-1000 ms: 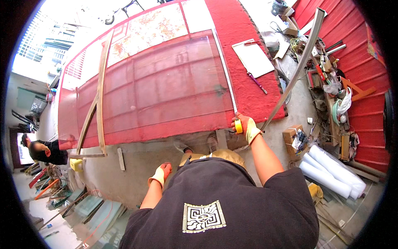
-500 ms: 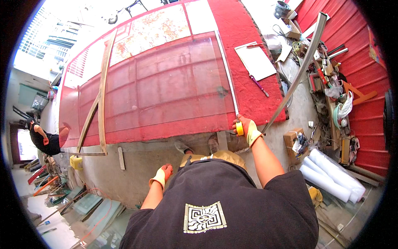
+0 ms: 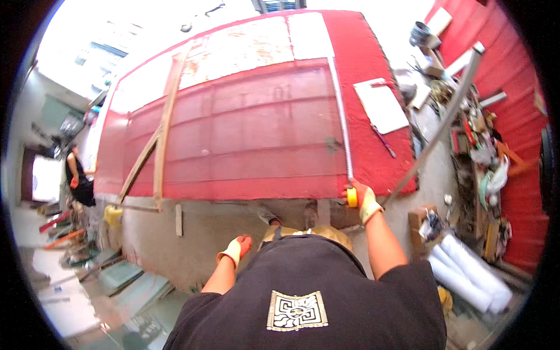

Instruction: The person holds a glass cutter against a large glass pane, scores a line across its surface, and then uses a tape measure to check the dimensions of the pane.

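My right hand [image 3: 366, 202], in an orange-and-cream work glove, grips a yellow tape measure [image 3: 352, 197] at the near edge of the red-covered table [image 3: 357, 44]. The tape's pale blade [image 3: 342, 119] runs out from it across the table, along the right side of a large clear glass sheet [image 3: 251, 131]. Gloved the same way, my left hand [image 3: 235, 249] hangs low in front of my body, fingers curled, nothing visible in it. A wooden square with a diagonal brace [image 3: 166, 119] lies over the left part of the glass.
White paper [image 3: 382, 108] and a dark pen [image 3: 383, 142] lie right of the tape. A long metal bar [image 3: 437, 125] slants past the table's right corner. Clear plastic rolls [image 3: 472, 274] and a cardboard box [image 3: 418, 221] stand at right. Another person [image 3: 79, 178] is at far left.
The whole view has shifted, so table and hands appear further right and lower. My right hand still grips the tape measure at the table edge. The other person appears more upright.
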### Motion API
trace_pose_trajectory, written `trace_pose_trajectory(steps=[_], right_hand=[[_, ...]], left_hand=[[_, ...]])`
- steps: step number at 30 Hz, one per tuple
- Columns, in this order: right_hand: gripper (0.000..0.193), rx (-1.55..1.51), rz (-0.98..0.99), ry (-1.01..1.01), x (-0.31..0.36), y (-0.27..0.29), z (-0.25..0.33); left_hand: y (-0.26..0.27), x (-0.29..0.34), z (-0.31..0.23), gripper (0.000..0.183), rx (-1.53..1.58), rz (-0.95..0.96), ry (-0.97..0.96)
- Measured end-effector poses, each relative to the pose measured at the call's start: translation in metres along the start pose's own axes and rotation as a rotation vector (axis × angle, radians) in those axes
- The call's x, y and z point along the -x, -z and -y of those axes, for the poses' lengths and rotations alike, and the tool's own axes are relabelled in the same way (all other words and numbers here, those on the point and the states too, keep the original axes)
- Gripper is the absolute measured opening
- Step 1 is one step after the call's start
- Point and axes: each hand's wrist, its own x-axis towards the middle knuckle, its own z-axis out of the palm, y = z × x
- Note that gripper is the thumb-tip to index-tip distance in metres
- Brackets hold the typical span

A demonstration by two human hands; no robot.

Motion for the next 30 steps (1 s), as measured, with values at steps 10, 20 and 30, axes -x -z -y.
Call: trace_pose_trajectory(steps=[10, 20, 30], right_hand=[[0.044, 0.073, -0.013, -0.015, -0.009, 0.0, -0.002], [0.045, 0.048, -0.017, 0.024, -0.005, -0.001, 0.0], [0.045, 0.078, -0.056, 0.029, -0.012, 0.004, -0.005]], left_hand=[[0.01, 0.019, -0.017, 0.057, -0.043, -0.071, -0.065], [0.007, 0.017, -0.012, 0.057, 0.028, -0.031, 0.019], [-0.002, 0.004, -0.004, 0.053, -0.051, -0.103, -0.068]])
